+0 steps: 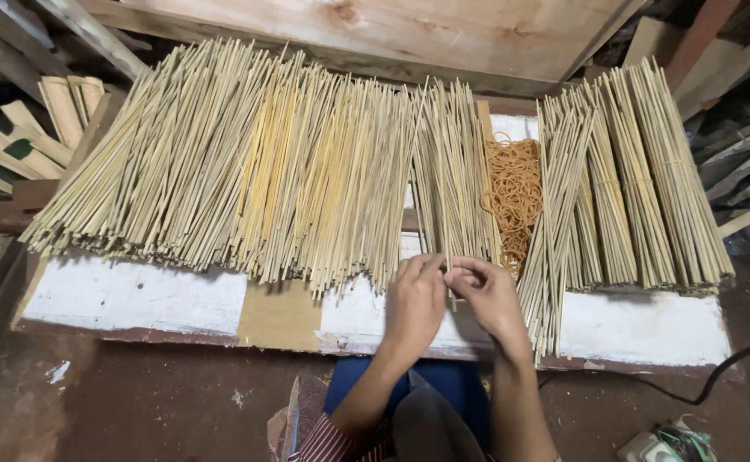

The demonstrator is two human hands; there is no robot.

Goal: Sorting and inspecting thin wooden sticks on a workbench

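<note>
A wide heap of thin bamboo sticks lies fanned across a white painted board. A smaller loose group of sticks lies just right of the heap. My left hand and my right hand meet at the near ends of this group, fingers pinched on a few sticks. A pile of orange rubber bands sits just beyond my right hand. Tied bundles of sticks lie to the right.
A plywood panel leans at the back. Split bamboo pieces sit at the far left. A black cable and a small device lie on the brown floor at the lower right.
</note>
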